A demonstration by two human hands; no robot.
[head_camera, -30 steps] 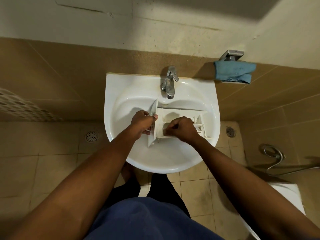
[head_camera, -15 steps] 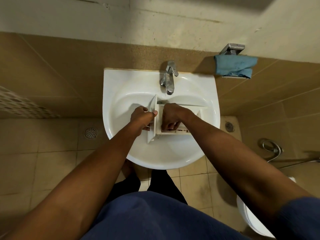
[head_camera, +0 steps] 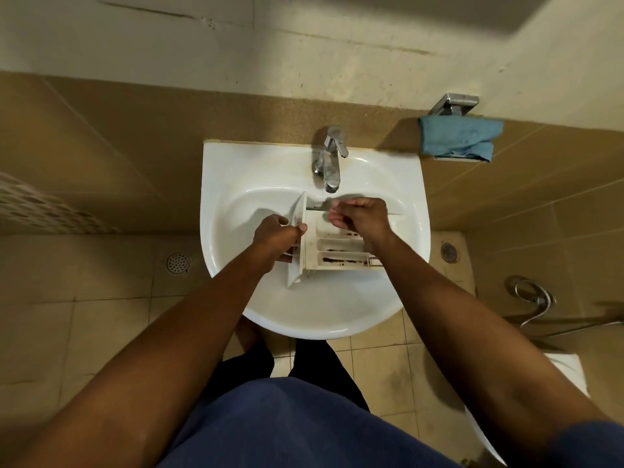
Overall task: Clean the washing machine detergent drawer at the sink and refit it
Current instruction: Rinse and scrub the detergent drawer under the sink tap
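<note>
A white detergent drawer lies in the bowl of the white sink, with its front panel turned left and dark grime streaks in its near compartments. My left hand grips the front panel from the left side. My right hand hovers over the drawer's far compartment just below the spout of the chrome tap. Its fingers are curled in, and I see nothing held in them. The hand hides the drawer's far right part.
A blue cloth hangs on a chrome holder on the tiled wall, right of the sink. Two floor drains flank the basin. A metal spray hose and a white toilet edge are at the right.
My right hand has moved from the drawer's near compartments up to its far side under the tap. The grimy near compartments now show. My left hand keeps its grip.
</note>
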